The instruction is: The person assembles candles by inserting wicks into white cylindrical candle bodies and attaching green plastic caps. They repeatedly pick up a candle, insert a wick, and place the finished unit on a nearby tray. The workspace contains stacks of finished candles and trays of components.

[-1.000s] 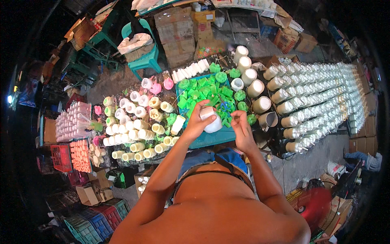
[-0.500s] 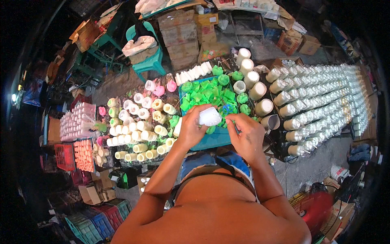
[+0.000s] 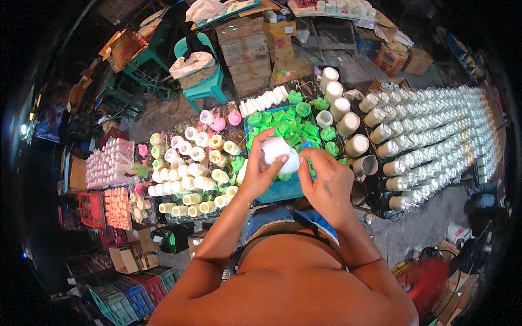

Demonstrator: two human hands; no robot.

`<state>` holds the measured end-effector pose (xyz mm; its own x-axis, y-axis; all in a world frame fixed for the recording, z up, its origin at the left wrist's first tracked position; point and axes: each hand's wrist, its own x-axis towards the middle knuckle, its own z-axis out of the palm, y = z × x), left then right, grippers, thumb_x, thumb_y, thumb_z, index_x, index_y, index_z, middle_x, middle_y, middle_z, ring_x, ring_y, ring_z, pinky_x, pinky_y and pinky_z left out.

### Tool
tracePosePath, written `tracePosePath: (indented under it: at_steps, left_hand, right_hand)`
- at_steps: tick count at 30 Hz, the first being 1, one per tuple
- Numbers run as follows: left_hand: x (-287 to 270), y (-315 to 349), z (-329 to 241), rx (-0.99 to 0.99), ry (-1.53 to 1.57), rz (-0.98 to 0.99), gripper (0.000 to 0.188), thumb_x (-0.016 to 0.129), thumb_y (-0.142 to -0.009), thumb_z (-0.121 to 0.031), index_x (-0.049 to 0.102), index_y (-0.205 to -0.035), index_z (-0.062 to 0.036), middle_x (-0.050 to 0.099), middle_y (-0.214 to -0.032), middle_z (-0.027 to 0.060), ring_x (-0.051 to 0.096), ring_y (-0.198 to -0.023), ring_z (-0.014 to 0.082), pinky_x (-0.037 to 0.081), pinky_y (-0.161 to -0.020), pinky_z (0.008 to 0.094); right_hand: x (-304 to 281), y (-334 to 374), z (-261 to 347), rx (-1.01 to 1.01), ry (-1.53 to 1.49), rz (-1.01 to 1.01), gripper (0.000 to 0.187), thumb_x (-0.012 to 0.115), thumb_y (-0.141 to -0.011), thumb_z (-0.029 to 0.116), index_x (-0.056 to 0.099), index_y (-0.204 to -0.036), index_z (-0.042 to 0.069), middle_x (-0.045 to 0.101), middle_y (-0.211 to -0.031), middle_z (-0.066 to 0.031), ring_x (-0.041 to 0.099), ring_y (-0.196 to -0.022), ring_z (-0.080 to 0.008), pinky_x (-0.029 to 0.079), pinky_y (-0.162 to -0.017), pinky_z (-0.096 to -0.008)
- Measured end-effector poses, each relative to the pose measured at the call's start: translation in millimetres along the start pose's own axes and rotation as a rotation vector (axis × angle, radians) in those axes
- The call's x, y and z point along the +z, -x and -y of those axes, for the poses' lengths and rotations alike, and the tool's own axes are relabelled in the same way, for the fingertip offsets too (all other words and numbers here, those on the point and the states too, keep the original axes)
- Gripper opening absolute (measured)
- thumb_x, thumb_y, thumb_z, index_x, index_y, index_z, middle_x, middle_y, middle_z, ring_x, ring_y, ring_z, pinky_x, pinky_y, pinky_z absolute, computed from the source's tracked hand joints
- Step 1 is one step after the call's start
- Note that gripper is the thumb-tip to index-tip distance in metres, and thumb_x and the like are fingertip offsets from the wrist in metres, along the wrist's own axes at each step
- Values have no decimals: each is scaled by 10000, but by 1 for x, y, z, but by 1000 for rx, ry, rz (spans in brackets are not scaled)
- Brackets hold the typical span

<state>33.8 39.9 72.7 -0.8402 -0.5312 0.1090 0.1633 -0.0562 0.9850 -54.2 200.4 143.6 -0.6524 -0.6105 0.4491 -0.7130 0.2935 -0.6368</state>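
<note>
My left hand (image 3: 254,177) is wrapped round a smooth, rounded white piece (image 3: 280,154) that looks like wax, its thumb lying across the near side. At the right edge of this piece, my right hand (image 3: 329,183) has its thumb and forefinger pinched together; what they hold, if anything, is too small to make out. Both hands are above a teal tray (image 3: 280,194) heaped with bright green flat pieces (image 3: 283,120). A small blue thing (image 3: 309,145) shows just beyond my right fingertips, partly hidden.
Pale hollow cups (image 3: 185,182) crowd the table's left side. Large white cylinders (image 3: 348,124) line the tray's right, beside rows of white candles (image 3: 399,165). A teal chair (image 3: 206,89) and stacked cartons (image 3: 244,54) stand beyond. A red fan (image 3: 427,288) is at lower right.
The white piece has been turned in my left hand, showing a broader, rounder face, and my left thumb now lies over it. My right hand stays pinched beside it. The view has shifted slightly.
</note>
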Motion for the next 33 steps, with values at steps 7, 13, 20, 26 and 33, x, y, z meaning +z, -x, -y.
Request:
tracePosePath:
  at_steps: [7, 13, 20, 26, 33]
  left_hand:
    - [-18, 7, -3, 32, -137, 38, 750, 873, -790, -119, 475, -1422, -49, 632, -1190, 87, 615, -1070, 186, 505, -937, 336]
    - [-35, 0, -43, 450, -688, -5, 509, 845, -746, -17, 663, -1222, -14, 715, -1127, 153, 677, -1001, 303, 536, -882, 391]
    - [-68, 3, -64, 560, -889, -79, 592, 683, -621, 162, 693, -1186, -16, 733, -1096, 147, 683, -985, 338, 544, -878, 414]
    - [-88, 15, -73, 490, -947, -170, 461, 691, -621, 143, 707, -1061, 7, 725, -976, 162, 698, -897, 331, 556, -779, 379]
    - [-99, 26, -77, 384, -885, -249, 439, 718, -613, 118, 689, -1039, 15, 695, -912, 172, 678, -820, 348, 541, -746, 399]
  right_hand:
    - [6, -13, 1, 27, -99, 50, 66, 703, -889, 134, 689, -948, 110, 717, -811, -127, 670, -619, -349, 508, -533, -425]
    - [16, -29, 3, -102, -173, 129, 64, 718, -872, 118, 690, -920, 87, 687, -814, -122, 664, -709, -345, 493, -615, -430]
    - [31, -40, 33, -285, -142, 50, 83, 750, -809, 101, 682, -855, 96, 557, -750, -62, 589, -702, -290, 416, -618, -417]
    - [58, -43, 53, -404, -177, -67, 140, 770, -754, 98, 634, -745, 131, 475, -667, -4, 553, -615, -217, 342, -540, -395]
    - [74, -45, 65, -423, -140, -86, 146, 763, -761, 103, 620, -742, 130, 484, -678, -7, 547, -604, -200, 334, -538, -380]
